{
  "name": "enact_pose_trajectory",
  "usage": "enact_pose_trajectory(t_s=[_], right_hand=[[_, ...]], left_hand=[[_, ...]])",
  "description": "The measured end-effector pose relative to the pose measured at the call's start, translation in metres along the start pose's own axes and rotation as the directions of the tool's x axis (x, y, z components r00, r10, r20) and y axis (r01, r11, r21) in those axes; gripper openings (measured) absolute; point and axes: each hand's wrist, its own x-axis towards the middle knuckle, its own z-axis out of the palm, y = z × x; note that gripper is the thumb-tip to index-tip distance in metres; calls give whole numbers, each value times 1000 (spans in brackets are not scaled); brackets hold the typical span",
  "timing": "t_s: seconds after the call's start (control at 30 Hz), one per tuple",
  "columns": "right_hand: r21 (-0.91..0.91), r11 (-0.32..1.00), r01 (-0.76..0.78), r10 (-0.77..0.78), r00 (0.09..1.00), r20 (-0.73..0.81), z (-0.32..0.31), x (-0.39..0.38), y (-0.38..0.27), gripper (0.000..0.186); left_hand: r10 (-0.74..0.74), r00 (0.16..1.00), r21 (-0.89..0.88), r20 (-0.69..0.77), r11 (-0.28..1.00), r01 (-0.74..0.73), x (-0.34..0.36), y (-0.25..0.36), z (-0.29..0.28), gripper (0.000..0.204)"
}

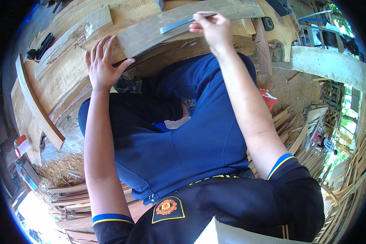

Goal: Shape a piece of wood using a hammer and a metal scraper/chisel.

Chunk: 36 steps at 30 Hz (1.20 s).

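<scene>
So we've got a big wooden surface in front of us, and a long grey-brown board lying across its far side. Over on the left a narrow curved wood strip sits at an angle. Our left hand is spread wide, fingers splayed right by the board's left end, not wrapped around anything we can see. Our right hand is closed around a flat metal chisel, blade poking out leftward over the board; can't tell if it's touching.
</scene>
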Motion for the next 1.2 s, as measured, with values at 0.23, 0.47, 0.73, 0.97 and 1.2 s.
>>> enact_pose_trajectory(t_s=[0.23, 0.47, 0.73, 0.97, 1.2], right_hand=[[-24, 999, 22, -20, 998, 67, 37, -13, 3, 19], [47, 999, 13, -10, 998, -64, -4, 6, 9, 22], [-47, 999, 1, 6, 989, 146, 51, -17, 15, 22], [-3, 1000, 26, -26, 1000, 12, 21, -12, 14, 18], [-152, 983, 103, -56, 957, 286, 78, -46, 30, 20]], left_hand=[[-6, 1000, 43, 9, 999, 6, -5, -1, 3, 88], [-8, 1000, 1, 10, 1000, 8, 1, 1, 4, 88], [-29, 999, 18, 16, 999, 28, -4, -3, 4, 89], [-27, 1000, 24, 2, 999, 27, -3, 5, 3, 88], [-54, 998, 19, 30, 998, 54, -11, 4, 9, 89]])
